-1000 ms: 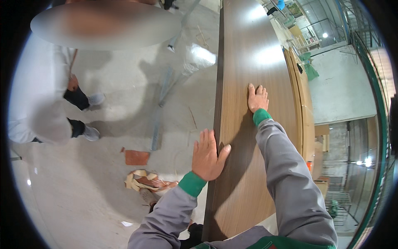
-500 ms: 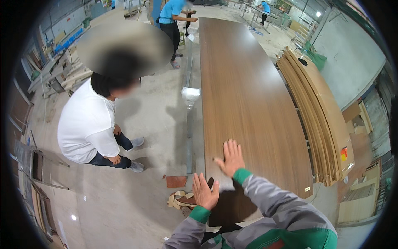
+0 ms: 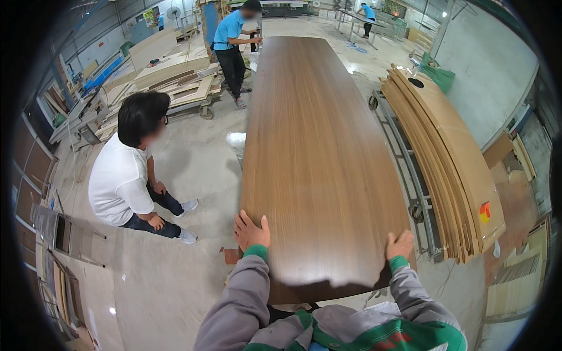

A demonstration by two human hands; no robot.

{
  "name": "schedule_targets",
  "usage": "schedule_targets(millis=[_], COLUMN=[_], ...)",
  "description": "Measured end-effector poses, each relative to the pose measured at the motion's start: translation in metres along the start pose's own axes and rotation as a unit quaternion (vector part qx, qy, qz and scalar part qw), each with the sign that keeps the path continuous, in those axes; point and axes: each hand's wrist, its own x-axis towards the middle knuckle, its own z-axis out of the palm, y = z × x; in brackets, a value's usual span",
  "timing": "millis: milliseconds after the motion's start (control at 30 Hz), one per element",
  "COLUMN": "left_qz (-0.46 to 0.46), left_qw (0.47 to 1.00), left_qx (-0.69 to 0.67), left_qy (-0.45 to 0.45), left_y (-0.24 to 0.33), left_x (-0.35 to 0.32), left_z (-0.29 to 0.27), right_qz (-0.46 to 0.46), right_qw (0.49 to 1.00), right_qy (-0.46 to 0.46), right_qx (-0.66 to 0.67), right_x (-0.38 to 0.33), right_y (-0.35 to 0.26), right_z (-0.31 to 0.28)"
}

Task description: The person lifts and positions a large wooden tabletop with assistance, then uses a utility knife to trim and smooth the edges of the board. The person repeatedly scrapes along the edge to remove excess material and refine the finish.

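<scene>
Watching from afar, I have the left hand on the left edge of the brown wood-grain panel and the right hand at its right edge, near the close end. I cannot tell whether either one grasps it or merely rests there. The panel stretches lengthwise ahead, between a person in white and a stack of brown boards.

Panel left of stacked boards
</scene>
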Motion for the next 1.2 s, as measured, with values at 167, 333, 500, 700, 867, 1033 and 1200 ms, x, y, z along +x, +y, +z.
schedule_targets(millis=[167, 333, 500, 700, 867, 1033, 1200], left_qz=[-0.028, -0.056, -0.07, -0.066, -0.068, -0.052, -0.045], left_qw=[0.998, 0.997, 0.996, 0.997, 0.997, 0.998, 0.996], left_qx=[0.009, 0.006, 0.02, 0.012, 0.008, -0.001, 0.012], left_qy=[0.051, 0.044, 0.042, 0.045, 0.036, 0.048, 0.07], left_y=[0.007, 0.011, 0.013, 0.013, 0.016, 0.015, 0.009], left_x=[0.002, 0.002, 0.003, 0.003, 0.002, 0.001, 0.003], left_z=[0.007, 0.007, 0.01, 0.011, 0.005, 0.006, 0.017], right_qz=[0.19, 0.194, 0.207, 0.214, 0.204, 0.204, 0.202], right_qw=[0.978, 0.974, 0.972, 0.971, 0.972, 0.97, 0.969], right_qy=[-0.043, -0.062, -0.05, -0.048, -0.048, -0.054, -0.044], right_qx=[0.079, 0.102, 0.097, 0.099, 0.108, 0.121, 0.137], right_x=[0.063, 0.058, 0.057, 0.059, 0.059, 0.059, 0.056], right_y=[0.038, 0.036, 0.035, 0.036, 0.037, 0.035, 0.034], right_z=[0.001, 0.001, -0.004, 0.0, 0.001, -0.003, -0.005])
